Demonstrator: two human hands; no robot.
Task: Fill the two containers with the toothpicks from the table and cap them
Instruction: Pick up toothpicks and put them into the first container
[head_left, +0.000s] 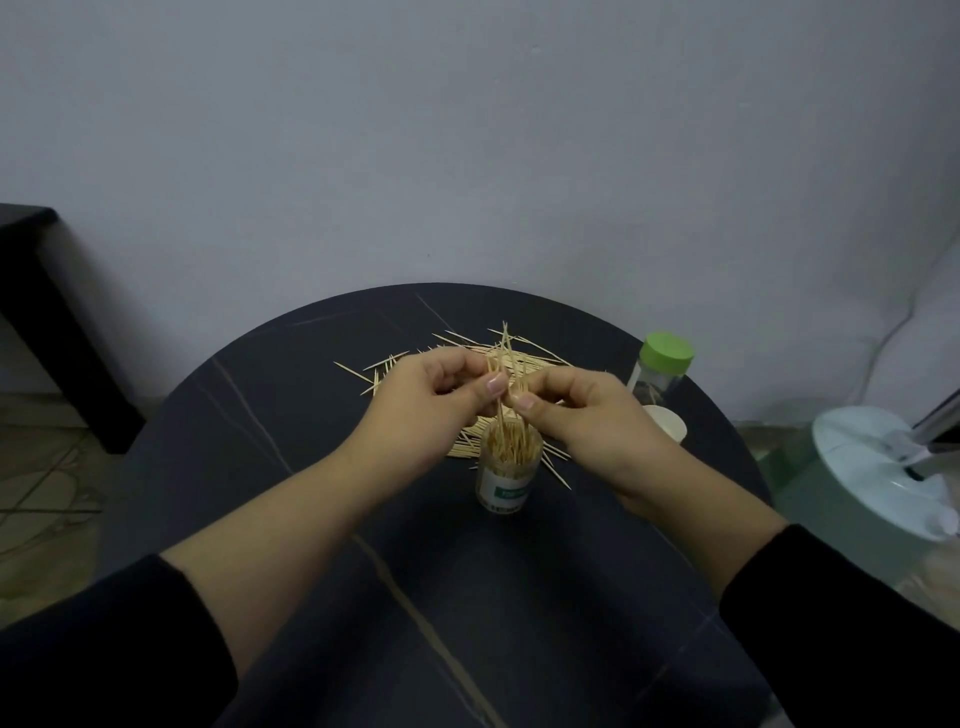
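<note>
Left hand (436, 400) and right hand (587, 421) both pinch one upright bundle of toothpicks (506, 364), its lower ends entering the open container (506, 480) directly beneath them, which is already well filled. I judge it best to square the bundle vertical and release low, lest strays catch the rim. Loose toothpicks (395, 364) lie beyond the hands. A green-capped container (665, 356) and a white cap (670, 423) sit just right of the right hand.

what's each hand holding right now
Left hand: closed, pinching the toothpick bundle over the open container.
Right hand: closed, pinching the same toothpick bundle.
</note>
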